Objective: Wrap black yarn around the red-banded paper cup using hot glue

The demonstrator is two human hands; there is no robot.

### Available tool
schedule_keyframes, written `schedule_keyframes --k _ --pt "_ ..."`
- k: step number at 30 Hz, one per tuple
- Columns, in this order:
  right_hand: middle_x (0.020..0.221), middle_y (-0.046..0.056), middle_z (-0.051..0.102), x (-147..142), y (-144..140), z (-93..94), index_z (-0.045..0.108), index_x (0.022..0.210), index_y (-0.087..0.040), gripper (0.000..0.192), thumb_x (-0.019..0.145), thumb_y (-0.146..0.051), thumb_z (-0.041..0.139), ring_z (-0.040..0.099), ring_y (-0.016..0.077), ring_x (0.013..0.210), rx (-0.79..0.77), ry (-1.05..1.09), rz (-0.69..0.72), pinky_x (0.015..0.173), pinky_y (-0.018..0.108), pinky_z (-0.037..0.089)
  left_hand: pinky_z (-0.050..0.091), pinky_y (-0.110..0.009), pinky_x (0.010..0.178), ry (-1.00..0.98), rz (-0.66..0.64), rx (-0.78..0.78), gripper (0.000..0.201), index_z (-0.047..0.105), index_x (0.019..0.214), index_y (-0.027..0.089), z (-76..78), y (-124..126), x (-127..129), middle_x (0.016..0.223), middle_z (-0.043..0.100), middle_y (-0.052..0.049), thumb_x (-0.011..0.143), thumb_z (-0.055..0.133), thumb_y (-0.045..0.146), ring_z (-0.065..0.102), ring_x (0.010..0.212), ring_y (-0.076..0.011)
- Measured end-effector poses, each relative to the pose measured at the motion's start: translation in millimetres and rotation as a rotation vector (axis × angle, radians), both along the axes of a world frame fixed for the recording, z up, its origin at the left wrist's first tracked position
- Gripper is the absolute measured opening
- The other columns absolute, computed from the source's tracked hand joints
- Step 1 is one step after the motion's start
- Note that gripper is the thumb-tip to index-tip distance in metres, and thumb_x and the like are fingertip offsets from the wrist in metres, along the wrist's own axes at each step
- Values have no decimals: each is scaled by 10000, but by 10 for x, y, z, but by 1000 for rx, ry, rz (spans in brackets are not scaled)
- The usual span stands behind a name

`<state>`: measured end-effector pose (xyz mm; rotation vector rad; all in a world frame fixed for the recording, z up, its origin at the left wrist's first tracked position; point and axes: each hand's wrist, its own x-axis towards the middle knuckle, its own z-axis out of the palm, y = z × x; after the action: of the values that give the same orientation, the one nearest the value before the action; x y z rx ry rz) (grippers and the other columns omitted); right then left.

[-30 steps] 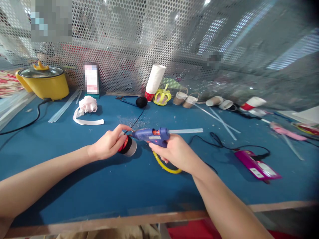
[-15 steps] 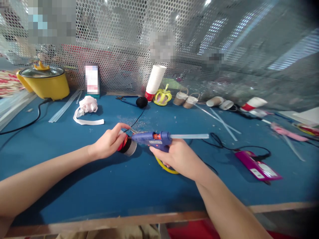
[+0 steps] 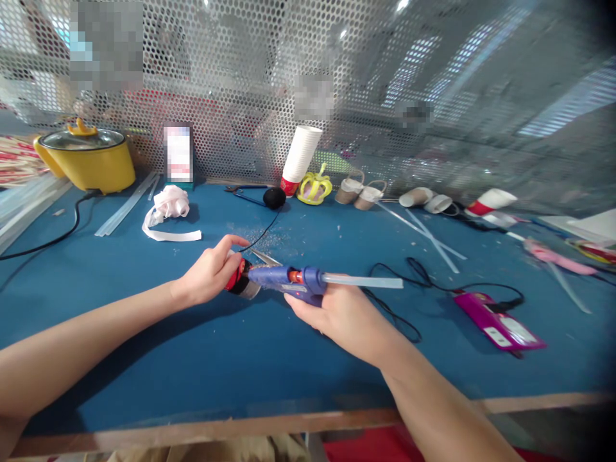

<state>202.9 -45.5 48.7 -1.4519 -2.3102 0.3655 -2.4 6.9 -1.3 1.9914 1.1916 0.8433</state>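
My right hand (image 3: 339, 314) grips a blue glue gun (image 3: 289, 280) with a clear glue stick (image 3: 366, 282) poking out of its back. The gun lies low over the blue table (image 3: 192, 359), nozzle pointing left at a small paper cup (image 3: 242, 283) with a red rim and a dark inside. My left hand (image 3: 208, 276) holds that cup on its side on the table, index finger raised over it. A thin black thread (image 3: 262, 236) runs from the cup toward a black ball (image 3: 274, 197).
A yellow pot (image 3: 86, 160) stands at the back left, with glue sticks (image 3: 125, 208) and a pink ribbon bundle (image 3: 168, 205) beside it. A cup stack (image 3: 299, 157), a yellow crown (image 3: 314, 187) and several paper cups line the mesh wall. A magenta power strip (image 3: 498, 319) lies right.
My right hand has lowered the glue gun toward the table and tipped its nozzle down to the cup. The yellow ring under it is now hidden. My left hand stayed on the cup.
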Motion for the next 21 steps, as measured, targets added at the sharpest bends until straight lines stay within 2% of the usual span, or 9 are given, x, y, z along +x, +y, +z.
schedule_keyframes --k 7,12,17,21 --pt "653 33 619 -27 -44 -27 555 658 -186 113 760 -201 508 552 152 577 83 -83 11 584 261 428 374 -209 531 -20 6 -17 272 421 1096 158 -10 -1 12 590 527 53 873 309 266 465 519 -95" --pt "625 23 604 -23 -40 -15 566 695 -187 96 764 -192 498 543 150 544 138 -99 34 556 262 413 361 -205 503 -4 15 1 268 434 1081 156 5 -3 15 532 484 69 865 316 259 447 489 -97" --pt "644 27 617 -26 -52 -18 570 694 -193 111 773 -195 492 552 148 565 114 -79 56 564 256 425 377 -206 518 -28 8 -8 264 430 1082 159 6 -2 12 575 530 55 864 316 257 470 504 -94" --pt "642 28 620 -15 -44 -20 576 700 -185 112 773 -220 499 558 151 564 99 -83 1 560 258 422 358 -204 507 -19 -10 11 266 427 1087 153 1 1 10 528 476 72 868 313 254 439 488 -94"
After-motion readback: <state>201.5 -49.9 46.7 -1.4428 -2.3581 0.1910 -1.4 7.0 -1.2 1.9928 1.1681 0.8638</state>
